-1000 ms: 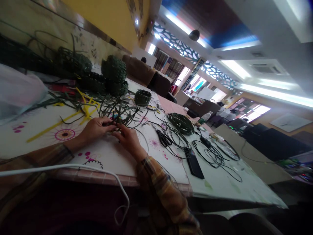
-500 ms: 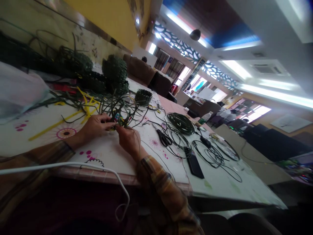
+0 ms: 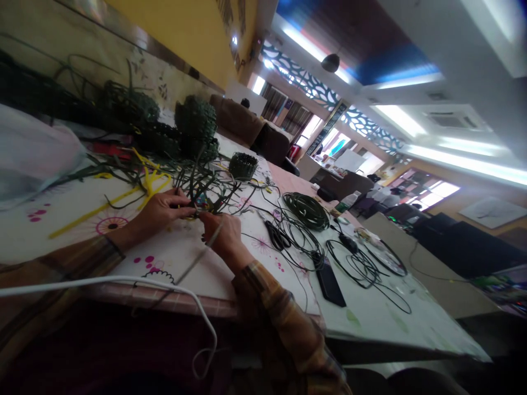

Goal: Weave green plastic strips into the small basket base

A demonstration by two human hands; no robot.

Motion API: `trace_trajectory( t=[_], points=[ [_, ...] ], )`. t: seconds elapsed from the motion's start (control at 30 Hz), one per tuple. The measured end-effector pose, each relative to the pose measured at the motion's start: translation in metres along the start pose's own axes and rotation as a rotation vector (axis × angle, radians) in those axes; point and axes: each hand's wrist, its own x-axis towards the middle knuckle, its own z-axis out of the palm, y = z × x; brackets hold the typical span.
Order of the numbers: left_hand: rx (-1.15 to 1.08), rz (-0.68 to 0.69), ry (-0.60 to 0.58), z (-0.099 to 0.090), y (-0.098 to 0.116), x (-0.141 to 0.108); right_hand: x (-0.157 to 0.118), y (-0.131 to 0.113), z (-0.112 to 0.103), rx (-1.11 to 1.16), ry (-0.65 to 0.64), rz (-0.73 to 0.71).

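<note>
Both my hands are at the near edge of a half-woven piece of dark green strips (image 3: 209,189), whose loose ends fan up and outward. My left hand (image 3: 167,208) pinches its left side, thumb and fingers pressed together. Close beside it, my right hand (image 3: 222,233) is closed on a strip at the piece's near side. A thin pale-looking strip (image 3: 197,259) trails from the right hand down over the table edge. Just what lies between the fingertips is partly hidden. Yellow strips (image 3: 152,184) lie left of the piece.
A small woven green basket (image 3: 242,165) stands behind, with larger woven pieces (image 3: 195,118) at the back left. To the right lie scissors (image 3: 276,235), coiled green strip (image 3: 306,209), a black phone (image 3: 330,282) and loose cords. A white cable (image 3: 164,282) crosses in front.
The thin strip from my right hand has swung from hanging by the wrist to slanting down leftward. My right hand has turned slightly; both hands keep their grip.
</note>
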Motion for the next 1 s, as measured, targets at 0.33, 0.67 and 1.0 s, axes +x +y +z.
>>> trace_trajectory(
  t=[0.33,0.67,1.0],
  points=[
    [0.036,0.025,0.042,-0.006,-0.018,0.005,0.01,0.018,0.038,0.032,0.16,-0.036],
    [0.325,0.327,0.061,-0.008,-0.01,-0.002,0.012,0.045,0.032,0.219,0.355,-0.082],
    [0.243,0.136,-0.028,-0.003,0.013,-0.009,0.002,0.038,0.01,0.315,0.261,-0.056]
  ],
)
